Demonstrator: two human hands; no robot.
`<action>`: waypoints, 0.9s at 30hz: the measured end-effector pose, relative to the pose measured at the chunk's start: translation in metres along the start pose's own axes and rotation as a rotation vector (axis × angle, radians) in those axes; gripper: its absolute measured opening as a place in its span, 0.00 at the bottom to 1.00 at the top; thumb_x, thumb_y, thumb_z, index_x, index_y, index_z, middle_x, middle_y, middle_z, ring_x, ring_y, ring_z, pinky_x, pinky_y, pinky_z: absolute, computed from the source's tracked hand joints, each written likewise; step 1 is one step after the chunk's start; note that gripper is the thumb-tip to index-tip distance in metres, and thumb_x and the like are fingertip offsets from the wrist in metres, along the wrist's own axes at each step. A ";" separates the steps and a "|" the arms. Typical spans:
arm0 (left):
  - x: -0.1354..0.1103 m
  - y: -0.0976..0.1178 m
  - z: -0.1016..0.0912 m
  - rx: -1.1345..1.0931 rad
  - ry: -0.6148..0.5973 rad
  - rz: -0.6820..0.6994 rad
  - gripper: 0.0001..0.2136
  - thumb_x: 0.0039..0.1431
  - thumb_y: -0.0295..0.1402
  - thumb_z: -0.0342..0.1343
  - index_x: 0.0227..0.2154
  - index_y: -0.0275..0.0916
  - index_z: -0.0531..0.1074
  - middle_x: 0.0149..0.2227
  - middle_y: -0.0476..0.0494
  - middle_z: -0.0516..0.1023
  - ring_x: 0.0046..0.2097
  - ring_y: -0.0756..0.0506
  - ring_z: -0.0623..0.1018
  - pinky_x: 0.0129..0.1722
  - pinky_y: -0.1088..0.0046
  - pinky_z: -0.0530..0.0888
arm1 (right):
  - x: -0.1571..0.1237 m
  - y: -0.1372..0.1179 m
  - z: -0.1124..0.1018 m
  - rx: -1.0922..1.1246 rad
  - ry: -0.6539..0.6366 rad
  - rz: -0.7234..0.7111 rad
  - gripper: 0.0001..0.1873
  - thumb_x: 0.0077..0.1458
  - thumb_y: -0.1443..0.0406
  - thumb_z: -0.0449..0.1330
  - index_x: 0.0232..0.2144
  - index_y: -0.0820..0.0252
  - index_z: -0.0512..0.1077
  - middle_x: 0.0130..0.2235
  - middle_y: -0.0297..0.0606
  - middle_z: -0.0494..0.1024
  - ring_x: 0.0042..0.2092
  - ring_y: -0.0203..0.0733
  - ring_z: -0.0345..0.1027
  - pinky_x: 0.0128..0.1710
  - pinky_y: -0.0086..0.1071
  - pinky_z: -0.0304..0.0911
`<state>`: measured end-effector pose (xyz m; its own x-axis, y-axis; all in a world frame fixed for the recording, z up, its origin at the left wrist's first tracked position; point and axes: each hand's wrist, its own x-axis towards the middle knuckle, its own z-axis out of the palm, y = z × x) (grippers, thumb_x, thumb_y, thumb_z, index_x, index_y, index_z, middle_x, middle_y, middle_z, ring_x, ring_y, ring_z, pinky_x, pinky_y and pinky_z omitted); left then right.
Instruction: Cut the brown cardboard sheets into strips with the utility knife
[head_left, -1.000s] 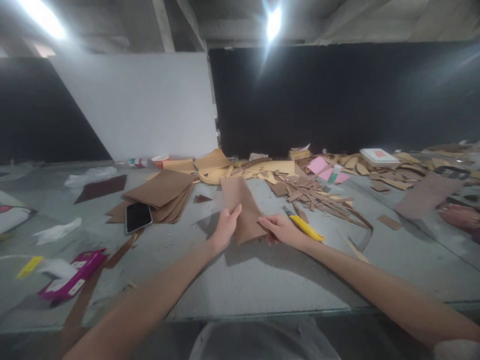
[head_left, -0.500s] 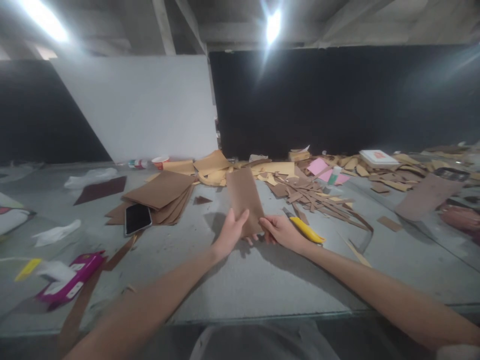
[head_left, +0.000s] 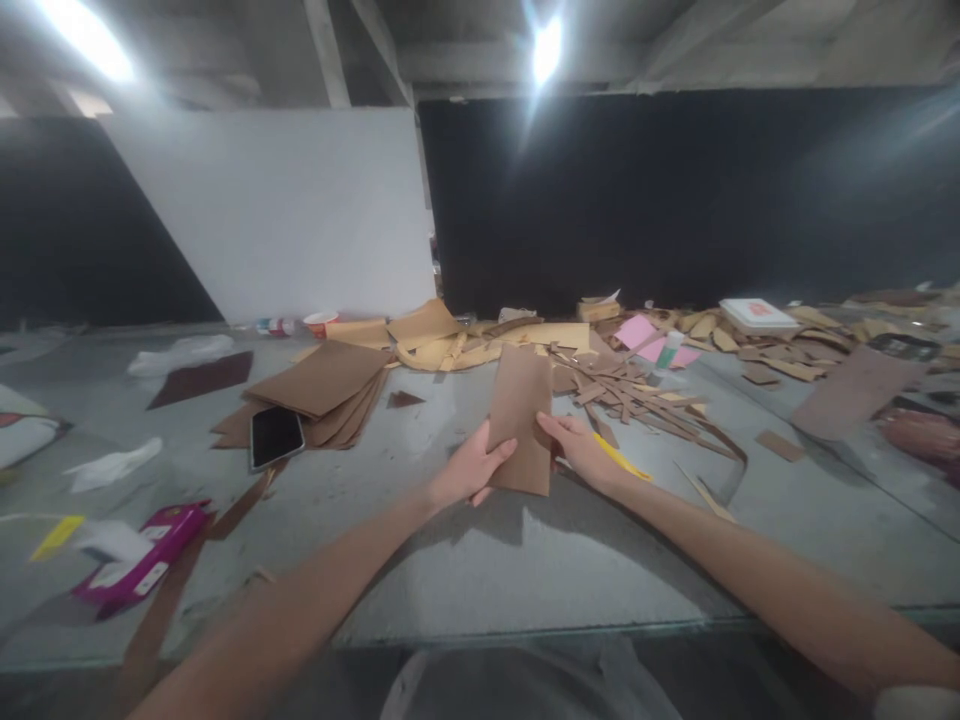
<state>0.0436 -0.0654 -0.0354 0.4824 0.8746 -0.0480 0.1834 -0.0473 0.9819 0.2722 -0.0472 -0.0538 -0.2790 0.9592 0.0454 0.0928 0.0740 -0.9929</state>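
A long brown cardboard piece (head_left: 521,410) is held above the grey table (head_left: 480,570), its long side pointing away from me. My left hand (head_left: 471,470) grips its near left edge. My right hand (head_left: 581,450) holds its right edge, fingers on top. Under my right hand a yellow utility knife (head_left: 619,458) lies on the table, partly hidden.
A stack of brown cardboard sheets (head_left: 322,385) with a black phone (head_left: 275,435) lies to the left. Cardboard strips and scraps (head_left: 637,390) litter the far right, with pink papers (head_left: 649,340) and a white box (head_left: 757,315). A magenta box (head_left: 142,560) sits near left. Another person's hand (head_left: 922,435) rests at right.
The cardboard piece has shifted right and turned, its lower end now nearer me. Both hands moved right with it and my right hand now covers more of the knife.
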 end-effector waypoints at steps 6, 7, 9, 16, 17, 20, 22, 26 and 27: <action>-0.002 0.009 -0.001 0.068 -0.069 -0.036 0.34 0.68 0.57 0.61 0.68 0.44 0.62 0.37 0.46 0.84 0.11 0.55 0.63 0.11 0.73 0.51 | 0.015 -0.002 -0.018 -0.013 0.148 -0.064 0.38 0.55 0.30 0.63 0.20 0.55 0.68 0.19 0.33 0.69 0.21 0.36 0.61 0.21 0.32 0.55; -0.003 0.011 0.000 0.079 -0.097 -0.049 0.34 0.68 0.56 0.61 0.69 0.44 0.62 0.37 0.45 0.84 0.11 0.55 0.63 0.11 0.73 0.51 | 0.018 -0.003 -0.022 -0.020 0.183 -0.075 0.37 0.55 0.30 0.63 0.20 0.55 0.67 0.19 0.33 0.69 0.21 0.36 0.61 0.21 0.31 0.55; -0.005 0.012 0.001 0.098 -0.153 -0.073 0.35 0.68 0.55 0.62 0.71 0.46 0.61 0.40 0.44 0.85 0.11 0.55 0.63 0.12 0.73 0.52 | 0.021 -0.005 -0.031 -0.038 0.239 -0.099 0.38 0.55 0.30 0.62 0.19 0.55 0.67 0.18 0.33 0.68 0.20 0.36 0.59 0.20 0.32 0.55; -0.006 0.012 0.002 0.048 -0.180 -0.068 0.31 0.67 0.53 0.64 0.67 0.45 0.66 0.41 0.44 0.85 0.11 0.57 0.61 0.11 0.74 0.50 | 0.027 -0.004 -0.050 -0.014 0.366 -0.145 0.36 0.59 0.30 0.59 0.22 0.53 0.66 0.19 0.33 0.69 0.20 0.36 0.58 0.20 0.32 0.55; -0.006 0.011 0.001 0.049 -0.186 -0.072 0.31 0.67 0.52 0.64 0.67 0.45 0.66 0.39 0.46 0.84 0.11 0.57 0.61 0.10 0.74 0.50 | 0.027 -0.003 -0.051 -0.020 0.375 -0.146 0.36 0.60 0.31 0.59 0.22 0.53 0.66 0.19 0.33 0.69 0.20 0.37 0.59 0.20 0.32 0.55; -0.006 0.009 -0.002 0.069 -0.212 -0.080 0.32 0.69 0.54 0.62 0.68 0.45 0.64 0.37 0.47 0.83 0.11 0.57 0.61 0.10 0.74 0.50 | 0.028 -0.001 -0.051 -0.031 0.379 -0.141 0.35 0.62 0.32 0.57 0.23 0.53 0.66 0.19 0.33 0.69 0.21 0.38 0.60 0.22 0.34 0.57; -0.007 0.008 -0.004 0.072 -0.213 -0.067 0.33 0.69 0.55 0.62 0.70 0.46 0.63 0.41 0.45 0.84 0.12 0.57 0.61 0.10 0.74 0.50 | 0.028 0.000 -0.050 -0.039 0.366 -0.152 0.33 0.66 0.33 0.54 0.27 0.52 0.66 0.22 0.34 0.71 0.23 0.40 0.62 0.23 0.35 0.59; 0.000 0.002 -0.010 0.066 -0.011 -0.041 0.31 0.69 0.51 0.62 0.69 0.44 0.64 0.45 0.40 0.85 0.16 0.54 0.65 0.15 0.74 0.58 | 0.024 0.001 -0.051 -0.324 0.350 -0.181 0.27 0.73 0.40 0.44 0.39 0.52 0.68 0.34 0.37 0.78 0.31 0.44 0.69 0.32 0.36 0.65; 0.004 0.000 -0.014 0.095 0.082 -0.040 0.29 0.69 0.49 0.62 0.67 0.42 0.66 0.44 0.39 0.84 0.19 0.52 0.70 0.18 0.73 0.62 | 0.023 0.002 -0.052 -0.469 0.338 -0.195 0.23 0.74 0.44 0.45 0.41 0.52 0.68 0.37 0.39 0.79 0.34 0.45 0.71 0.35 0.37 0.66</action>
<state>0.0339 -0.0555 -0.0332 0.4016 0.9133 -0.0681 0.2833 -0.0531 0.9576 0.3159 -0.0113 -0.0487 -0.0213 0.9436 0.3304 0.5032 0.2956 -0.8121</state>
